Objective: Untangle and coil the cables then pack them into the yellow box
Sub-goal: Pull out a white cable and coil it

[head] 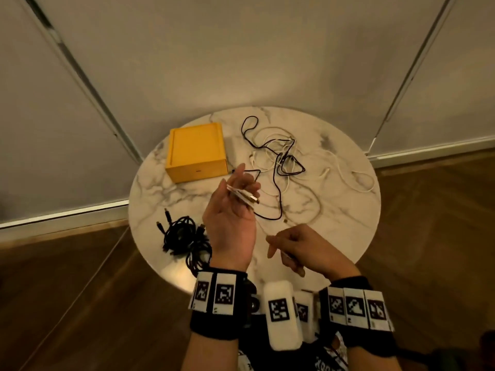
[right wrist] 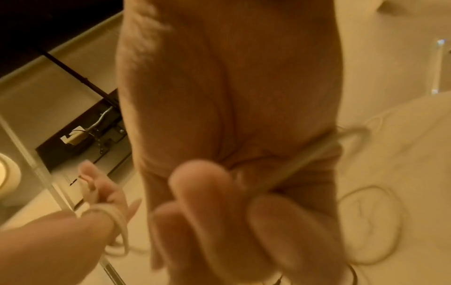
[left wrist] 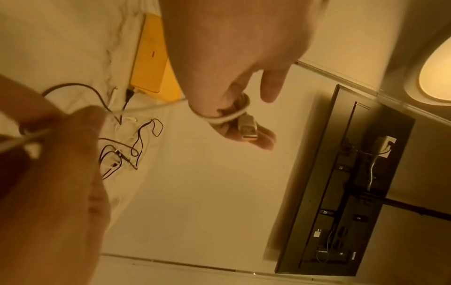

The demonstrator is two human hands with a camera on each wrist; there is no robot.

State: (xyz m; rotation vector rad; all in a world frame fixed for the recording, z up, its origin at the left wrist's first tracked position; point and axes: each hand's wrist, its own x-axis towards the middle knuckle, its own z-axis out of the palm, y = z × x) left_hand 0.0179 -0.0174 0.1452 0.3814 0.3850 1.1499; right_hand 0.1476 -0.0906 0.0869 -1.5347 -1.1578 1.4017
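My left hand [head: 237,192] is raised over the table's middle with a white USB cable [head: 242,195] wound in loops round its fingers; the plug [left wrist: 247,131] sticks out past the fingertips. My right hand [head: 285,250], nearer to me, pinches the same cable's loose run [right wrist: 305,162], which stretches between the two hands. The yellow box [head: 197,152] stands with its lid on at the back left. A tangle of black and white cables [head: 278,159] lies to its right. A bundle of coiled black cables [head: 184,236] rests at the near left.
The round marble table [head: 342,210] stands in a corner between pale walls, with wooden floor [head: 80,303] around it. More white cable [head: 361,180] trails toward the right rim. A dark wall panel [left wrist: 341,183] shows in the left wrist view.
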